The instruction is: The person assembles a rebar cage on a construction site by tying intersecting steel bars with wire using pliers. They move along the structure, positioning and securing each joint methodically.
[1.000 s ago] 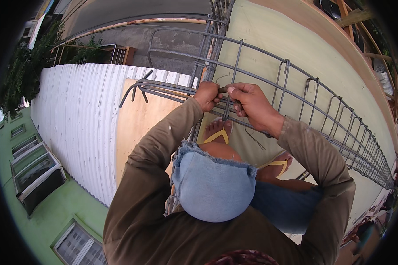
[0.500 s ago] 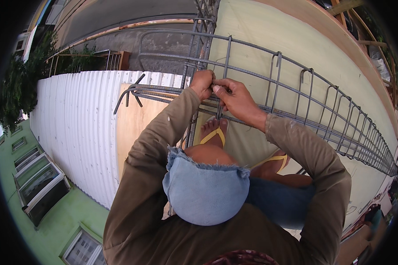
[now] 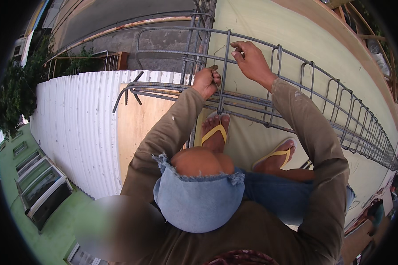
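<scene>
My left hand [image 3: 206,82] is closed in a fist beside an upright stirrup [image 3: 224,73] of the steel rebar cage [image 3: 292,90]. A thin tie wire seems to come out below its fingers, close to the stirrup. Up and to the right, my right hand [image 3: 252,62] is raised off the lower bars, over the cage's upper bars. Its fingers are curled, with index finger and thumb brought near each other; whatever may be between them is too small to make out. Long lower bars [image 3: 243,98] run below both hands.
My feet in yellow-strapped flip-flops [image 3: 216,132] stand on a pale board surface [image 3: 247,132]. At the left are bent bar ends [image 3: 130,90], a white corrugated sheet [image 3: 75,128] and a green building [image 3: 20,163]. An upright column of rebar [image 3: 203,26] rises at the top.
My hands, together at the stirrup before, are now apart. The right has moved up and right; the left stays near the stirrup, slightly lower. My right foot shows more fully.
</scene>
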The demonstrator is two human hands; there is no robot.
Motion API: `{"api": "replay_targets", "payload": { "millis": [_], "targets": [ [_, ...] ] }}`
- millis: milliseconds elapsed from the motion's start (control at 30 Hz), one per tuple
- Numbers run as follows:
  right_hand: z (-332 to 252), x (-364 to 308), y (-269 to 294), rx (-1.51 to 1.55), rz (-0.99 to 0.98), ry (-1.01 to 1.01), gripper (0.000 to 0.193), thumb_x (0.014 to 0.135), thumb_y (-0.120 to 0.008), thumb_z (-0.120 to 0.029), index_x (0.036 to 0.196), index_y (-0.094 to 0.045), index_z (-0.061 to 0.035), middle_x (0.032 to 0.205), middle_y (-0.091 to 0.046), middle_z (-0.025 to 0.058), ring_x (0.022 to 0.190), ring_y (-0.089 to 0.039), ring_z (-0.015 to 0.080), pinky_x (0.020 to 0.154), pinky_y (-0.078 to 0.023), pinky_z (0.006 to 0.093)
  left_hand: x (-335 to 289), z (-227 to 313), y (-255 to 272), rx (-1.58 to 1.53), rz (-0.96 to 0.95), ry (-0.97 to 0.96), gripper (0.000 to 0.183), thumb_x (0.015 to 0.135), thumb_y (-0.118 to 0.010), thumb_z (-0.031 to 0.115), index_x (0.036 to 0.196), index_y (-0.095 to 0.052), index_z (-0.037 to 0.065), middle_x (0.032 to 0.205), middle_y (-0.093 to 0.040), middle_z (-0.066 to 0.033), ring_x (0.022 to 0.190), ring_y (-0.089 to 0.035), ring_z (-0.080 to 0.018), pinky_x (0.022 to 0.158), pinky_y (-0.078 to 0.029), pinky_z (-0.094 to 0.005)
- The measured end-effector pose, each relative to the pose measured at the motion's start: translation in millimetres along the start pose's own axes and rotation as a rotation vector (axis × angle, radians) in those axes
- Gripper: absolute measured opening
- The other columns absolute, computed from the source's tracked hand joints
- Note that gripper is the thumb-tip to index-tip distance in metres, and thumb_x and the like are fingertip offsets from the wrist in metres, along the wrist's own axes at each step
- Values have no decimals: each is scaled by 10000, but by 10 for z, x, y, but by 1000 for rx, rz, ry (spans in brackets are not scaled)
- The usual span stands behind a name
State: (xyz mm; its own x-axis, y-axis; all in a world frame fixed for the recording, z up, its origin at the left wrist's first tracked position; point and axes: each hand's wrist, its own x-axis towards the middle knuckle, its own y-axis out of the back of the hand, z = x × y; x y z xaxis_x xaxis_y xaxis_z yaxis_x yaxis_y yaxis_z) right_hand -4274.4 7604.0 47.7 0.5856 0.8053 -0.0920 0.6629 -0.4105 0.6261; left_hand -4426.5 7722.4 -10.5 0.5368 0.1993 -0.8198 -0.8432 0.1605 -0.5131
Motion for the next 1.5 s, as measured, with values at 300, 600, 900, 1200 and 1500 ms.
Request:
{"api": "replay_targets", "payload": {
  "millis": [300, 600, 900, 1200, 1500],
  "targets": [
    [-291, 640, -252, -837, -190, 388, 203, 885, -642, -158, 1054, -748, -119, 1063, -689, 78, 1133, -561, 257, 934, -433, 405, -58, -2, -5, 51, -88, -69, 481, 978, -407, -30, 1455, -407, 29, 806, -458, 0, 645, -444, -82, 519, -398, -206],
    [-321, 611, -63, -420, -189, 113, 235, 908, -597, -196, 953, -762, -36, 1000, -708, 203, 981, -665, 400, 862, -517, 498, 2, 49, -193, 562, 33, -134, 422, 970, -447, 18, 1384, -524, -20, 1011, -624, -94, 637, -471, -110, 456, -350, -242],
    [-43, 479, -103, -119, -8, -166, 310, 875, -588, -219, 998, -736, 23, 968, -728, 240, 953, -701, 393, 856, -528, 433, -22, 95, -284, 971, 3, -238, 427, 1001, -578, 325, 1030, -674, -90, 778, -688, -117, 440, -425, -134, 395, -322, -320],
    [132, 408, -112, 125, -1, -309, 345, 935, -647, -276, 994, -727, 55, 792, -671, 88, 746, -597, 167, 725, -488, 351, -25, 51, -286, 810, -70, -216, 392, 1008, -604, 309, 1122, -664, -61, 906, -741, -131, 450, -389, -94, 390, -298, -285],
    [7, 411, -154, 116, 6, -258, 350, 942, -651, -253, 1006, -713, 86, 794, -659, 86, 738, -575, 172, 710, -477, 344, -73, 232, -372, 979, -71, -196, 335, 1009, -603, 252, 1137, -659, -53, 921, -749, -134, 429, -345, -78, 374, -270, -282]
  ]
}}
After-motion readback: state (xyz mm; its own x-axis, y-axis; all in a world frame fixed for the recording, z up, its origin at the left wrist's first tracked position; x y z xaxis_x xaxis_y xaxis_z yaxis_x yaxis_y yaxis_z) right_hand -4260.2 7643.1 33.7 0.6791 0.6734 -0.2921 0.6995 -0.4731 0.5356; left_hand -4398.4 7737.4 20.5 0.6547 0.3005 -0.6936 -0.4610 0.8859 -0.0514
